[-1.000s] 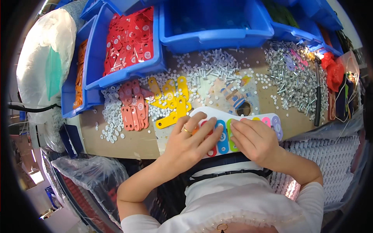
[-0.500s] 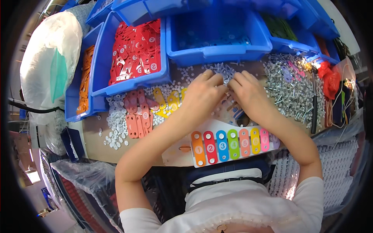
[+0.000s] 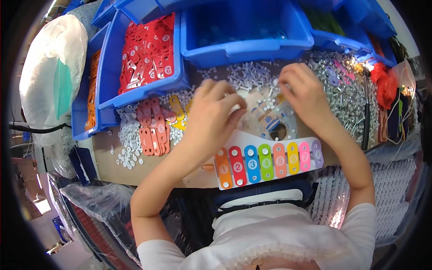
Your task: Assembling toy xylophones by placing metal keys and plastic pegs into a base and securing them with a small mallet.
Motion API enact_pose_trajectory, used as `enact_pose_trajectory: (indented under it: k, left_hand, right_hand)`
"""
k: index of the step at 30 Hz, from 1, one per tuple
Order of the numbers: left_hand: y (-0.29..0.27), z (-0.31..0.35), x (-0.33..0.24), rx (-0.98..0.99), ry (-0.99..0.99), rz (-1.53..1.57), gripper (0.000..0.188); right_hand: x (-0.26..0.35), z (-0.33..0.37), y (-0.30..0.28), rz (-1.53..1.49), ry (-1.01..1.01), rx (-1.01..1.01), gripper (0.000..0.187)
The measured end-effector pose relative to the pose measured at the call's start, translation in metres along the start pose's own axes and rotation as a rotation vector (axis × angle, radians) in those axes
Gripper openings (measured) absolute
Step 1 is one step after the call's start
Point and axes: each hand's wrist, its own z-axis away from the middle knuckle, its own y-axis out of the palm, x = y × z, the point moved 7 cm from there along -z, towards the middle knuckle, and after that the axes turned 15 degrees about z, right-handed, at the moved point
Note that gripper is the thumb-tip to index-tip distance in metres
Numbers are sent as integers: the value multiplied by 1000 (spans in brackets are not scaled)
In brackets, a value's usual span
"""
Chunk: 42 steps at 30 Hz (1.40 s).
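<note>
- A brown workbench spans the view.
- Blue plastic bins line its far edge.
- A bulging white plastic sack stands left.
- Clear plastic sheeting hangs below the bench.

Blue bin of red numbered plates upper left, orange plates bin further left. Empty-looking blue bin top centre. White plastic bag far left, red cloth right edge
</note>
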Motion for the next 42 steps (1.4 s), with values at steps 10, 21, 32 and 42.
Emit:
enact_pose_trajectory:
  k: [10, 21, 32, 42]
  left_hand:
    - [17, 80, -58, 343, -375, 324, 11]
    - [25, 84, -52, 345, -406, 228, 25]
    - [23, 56, -44, 295, -257, 96, 78]
    - [43, -36, 12, 58, 138, -118, 16]
  right_hand:
    - [52, 77, -46, -766, 390, 253, 19]
    - [88, 93, -50, -441, 17, 68, 23]
    - [103, 89, -63, -208, -180, 126, 23]
    - [8, 7, 26, 47, -83, 156, 19]
